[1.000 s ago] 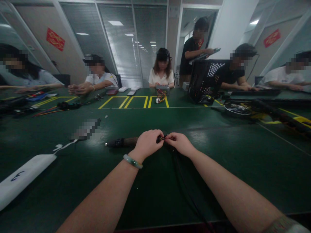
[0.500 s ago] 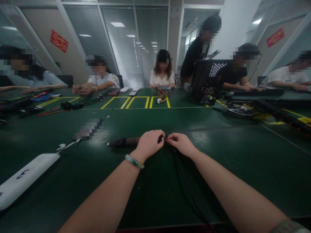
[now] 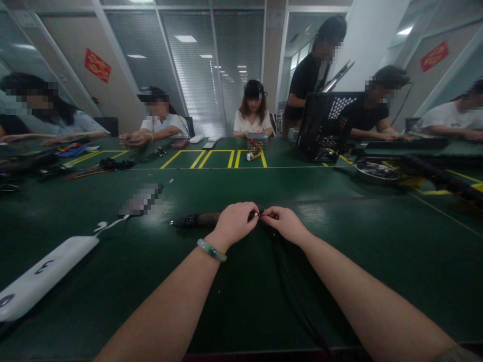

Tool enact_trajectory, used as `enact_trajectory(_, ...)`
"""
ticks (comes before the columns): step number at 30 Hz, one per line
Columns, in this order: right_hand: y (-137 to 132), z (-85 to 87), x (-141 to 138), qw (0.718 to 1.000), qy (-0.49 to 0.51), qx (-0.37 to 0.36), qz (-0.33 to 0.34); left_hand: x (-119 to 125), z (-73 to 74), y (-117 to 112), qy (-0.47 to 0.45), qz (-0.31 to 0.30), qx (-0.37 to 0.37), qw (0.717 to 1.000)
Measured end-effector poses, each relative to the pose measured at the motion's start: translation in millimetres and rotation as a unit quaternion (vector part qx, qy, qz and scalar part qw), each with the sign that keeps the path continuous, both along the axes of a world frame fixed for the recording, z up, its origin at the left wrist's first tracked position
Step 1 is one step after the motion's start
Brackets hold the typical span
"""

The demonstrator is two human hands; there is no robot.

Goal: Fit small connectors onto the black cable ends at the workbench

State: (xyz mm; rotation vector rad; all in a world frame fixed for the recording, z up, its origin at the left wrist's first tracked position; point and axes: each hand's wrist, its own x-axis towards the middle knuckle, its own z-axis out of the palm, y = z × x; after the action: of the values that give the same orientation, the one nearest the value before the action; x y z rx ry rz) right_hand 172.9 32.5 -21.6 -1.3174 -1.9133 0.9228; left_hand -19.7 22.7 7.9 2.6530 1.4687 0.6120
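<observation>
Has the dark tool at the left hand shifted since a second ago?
No, not noticeably either way: the dark tool keeps its place against the yellow tape on the table; both appear slightly farther right in the picture, by about the same amount.

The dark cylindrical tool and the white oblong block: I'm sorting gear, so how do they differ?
The dark cylindrical tool is slim with a metal tip; the white oblong block is wider, with dark markings.
The person's left hand covers the tool's right end; neither of the person's hands touches the block.
Both are elongated.
</observation>
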Motion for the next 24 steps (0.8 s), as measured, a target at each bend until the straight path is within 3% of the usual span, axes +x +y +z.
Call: enact_trajectory(24,-0.6,0.6,0.8,1.0,0.006,0.002,0.011,-0.4,-1.2,0.2,-0.009,-0.008,-0.001,1.0)
